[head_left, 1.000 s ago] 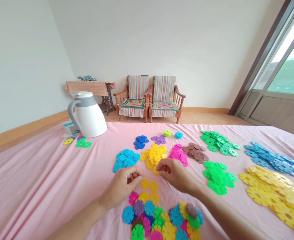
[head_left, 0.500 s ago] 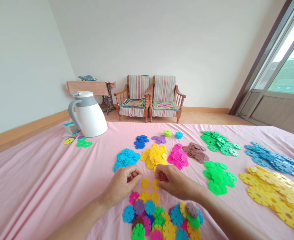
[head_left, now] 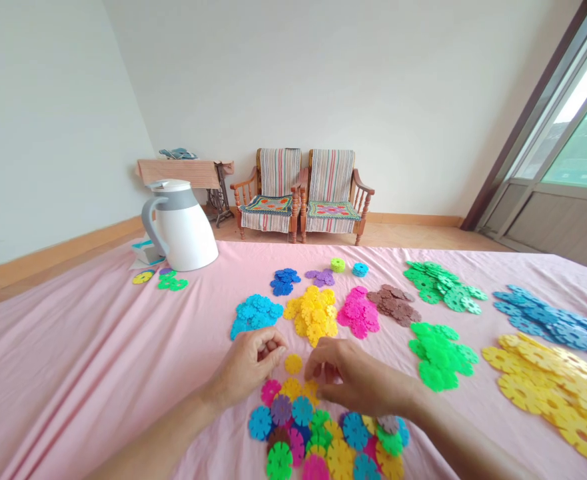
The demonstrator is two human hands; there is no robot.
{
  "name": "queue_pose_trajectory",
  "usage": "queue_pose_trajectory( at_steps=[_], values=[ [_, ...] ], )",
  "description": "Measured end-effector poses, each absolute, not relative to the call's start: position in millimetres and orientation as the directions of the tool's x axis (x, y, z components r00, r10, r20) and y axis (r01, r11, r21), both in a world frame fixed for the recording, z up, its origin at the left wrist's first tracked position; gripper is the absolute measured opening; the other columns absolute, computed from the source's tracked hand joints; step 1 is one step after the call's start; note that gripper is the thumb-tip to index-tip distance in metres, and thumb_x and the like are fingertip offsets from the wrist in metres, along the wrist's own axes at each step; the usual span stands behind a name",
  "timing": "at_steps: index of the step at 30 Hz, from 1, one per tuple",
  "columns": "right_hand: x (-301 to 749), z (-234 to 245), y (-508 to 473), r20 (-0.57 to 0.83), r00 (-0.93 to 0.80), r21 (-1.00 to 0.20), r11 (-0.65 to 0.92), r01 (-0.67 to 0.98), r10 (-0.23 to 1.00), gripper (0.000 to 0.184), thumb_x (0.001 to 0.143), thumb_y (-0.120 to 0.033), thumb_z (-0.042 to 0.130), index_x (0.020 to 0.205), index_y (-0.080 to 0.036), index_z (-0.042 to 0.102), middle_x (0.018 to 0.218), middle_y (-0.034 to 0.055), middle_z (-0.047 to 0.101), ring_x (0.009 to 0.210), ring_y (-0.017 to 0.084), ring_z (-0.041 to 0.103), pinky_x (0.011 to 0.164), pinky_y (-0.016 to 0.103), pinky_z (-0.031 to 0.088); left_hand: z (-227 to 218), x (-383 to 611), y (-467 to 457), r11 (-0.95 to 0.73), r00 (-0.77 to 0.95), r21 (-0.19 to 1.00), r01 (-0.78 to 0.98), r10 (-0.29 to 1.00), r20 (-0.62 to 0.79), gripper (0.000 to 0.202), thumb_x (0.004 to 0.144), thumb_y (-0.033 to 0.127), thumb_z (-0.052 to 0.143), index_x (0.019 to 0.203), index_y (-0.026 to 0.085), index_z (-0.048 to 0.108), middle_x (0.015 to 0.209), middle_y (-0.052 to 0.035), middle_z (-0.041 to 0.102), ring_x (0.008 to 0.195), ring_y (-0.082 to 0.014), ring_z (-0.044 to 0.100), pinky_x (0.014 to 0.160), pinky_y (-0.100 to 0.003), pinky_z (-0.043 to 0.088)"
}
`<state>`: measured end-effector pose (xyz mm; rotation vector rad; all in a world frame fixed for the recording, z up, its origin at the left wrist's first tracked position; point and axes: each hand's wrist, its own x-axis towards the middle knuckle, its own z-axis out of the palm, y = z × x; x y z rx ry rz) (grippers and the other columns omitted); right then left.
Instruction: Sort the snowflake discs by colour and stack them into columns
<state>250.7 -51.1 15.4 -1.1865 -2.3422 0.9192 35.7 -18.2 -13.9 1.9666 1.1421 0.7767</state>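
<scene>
My left hand [head_left: 256, 357] is held just above the pink cloth with fingers curled and thumb pressed in; what it grips, if anything, is hidden. A single yellow notched plastic disc [head_left: 293, 363] lies to the right of its fingertips. My right hand [head_left: 346, 373] is bent over the cloth, thumb and fingers apart, its fingertips by another yellow disc [head_left: 311, 390] that it partly covers. Below both hands spreads a mixed pile of notched discs [head_left: 318, 440] in blue, pink, green, purple, brown and yellow. Just beyond them is a heap of small yellow discs [head_left: 316, 310].
Colour-sorted heaps surround the hands: light blue discs [head_left: 256, 313], pink discs [head_left: 358, 312], brown discs [head_left: 394, 305] and green discs [head_left: 442, 357]. Large yellow discs [head_left: 558, 393] lie far right. A white jug [head_left: 186, 233] stands back left. Two wooden chairs [head_left: 303, 200] are beyond the table.
My right hand has come down toward me, its fingers spreading from a tighter curl. The yellow disc once beside its fingertips no longer shows. My left hand has barely moved.
</scene>
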Motion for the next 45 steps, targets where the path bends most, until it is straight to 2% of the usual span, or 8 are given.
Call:
queue_pose_trajectory(
  at_steps=[6,11,15,20,23,32,37,45],
  values=[
    [251,15,-53,0.011,-0.615,-0.654,0.471,0.593,0.789,0.026,0.065,-0.007,0.058,0.088,-0.018,0.06,0.082,-0.0003,0.058,0.066,0.01,0.051,0.058,0.02,0.038,-13,35,-18,-0.351,0.43,0.819,0.453,0.891,0.144,0.017,0.082,0.027,0.05,0.074,0.015,0.059,0.059,0.0017,0.055,0.056,-0.0114,0.051,0.051,-0.019,0.04],
    [251,12,-48,-0.021,-0.558,-0.707,0.382,0.595,0.83,0.014,0.067,-0.007,0.053,0.075,-0.018,0.052,0.065,-0.0046,0.052,0.058,0.008,0.046,0.05,0.018,0.032,-15,35,-18,-0.354,0.415,0.811,0.466,0.897,0.153,0.016,0.082,0.026,0.051,0.074,0.015,0.059,0.06,0.0017,0.055,0.056,-0.0111,0.051,0.051,-0.019,0.039],
    [251,8,-39,0.126,-0.297,-0.738,0.289,0.609,0.947,0.014,0.071,-0.008,0.052,0.08,-0.018,0.052,0.072,-0.0022,0.056,0.06,0.009,0.05,0.052,0.02,0.037,-10,34,-20,-0.395,0.452,0.79,0.469,0.876,0.17,0.016,0.082,0.025,0.052,0.077,0.014,0.062,0.064,-0.0001,0.057,0.056,-0.011,0.05,0.051,-0.02,0.039],
    [258,14,-35,0.159,-0.165,-0.747,0.227,0.624,0.974,0.008,0.078,-0.018,0.052,0.084,-0.018,0.057,0.07,-0.0005,0.062,0.06,0.012,0.057,0.056,0.024,0.042,8,33,-31,-0.621,0.73,0.692,0.369,0.654,0.197,0.024,0.071,0.036,0.071,0.09,0.02,0.069,0.087,-0.0043,0.062,0.083,-0.0183,0.056,0.076,-0.029,0.045],
    [266,19,-40,0.164,-0.164,-0.726,0.231,0.647,0.973,0.007,0.079,-0.018,0.052,0.08,-0.018,0.059,0.062,-0.0016,0.061,0.056,0.012,0.058,0.056,0.024,0.042,15,37,-38,-0.683,0.81,0.63,0.37,0.569,0.141,0.038,0.065,0.04,0.076,0.099,0.025,0.069,0.094,-0.0048,0.06,0.088,-0.0205,0.055,0.079,-0.03,0.045],
    [291,0,-50,0.176,-0.071,-0.75,0.181,0.637,0.982,0.009,0.082,-0.025,0.05,0.081,-0.02,0.058,0.066,-0.0006,0.064,0.057,0.014,0.061,0.056,0.025,0.044,6,44,-41,-0.763,0.829,0.529,0.373,0.529,0.179,0.017,0.084,0.03,0.059,0.091,0.02,0.071,0.08,-0.0047,0.064,0.079,-0.0172,0.055,0.074,-0.028,0.041],
    [293,-9,-46,0.174,-0.058,-0.737,0.169,0.654,0.983,0.01,0.083,-0.025,0.048,0.08,-0.021,0.057,0.064,-0.0014,0.063,0.057,0.014,0.061,0.057,0.025,0.044,1,48,-38,-0.735,0.705,0.511,0.446,0.64,0.305,0.026,0.09,0.024,0.045,0.075,0.016,0.065,0.071,-0.0041,0.062,0.073,-0.0156,0.055,0.071,-0.027,0.04],
    [298,-10,-48,0.193,-0.056,-0.703,0.178,0.689,0.98,0.011,0.082,-0.023,0.048,0.078,-0.021,0.057,0.062,-0.0015,0.062,0.057,0.014,0.06,0.055,0.024,0.042,0,4,4,-0.413,0.204,0.588,0.695,0.898,0.389,0.023,0.084,0.03,0.046,0.068,0.018,0.058,0.068,0.0003,0.061,0.065,-0.0143,0.055,0.064,-0.023,0.042]
  ],
)
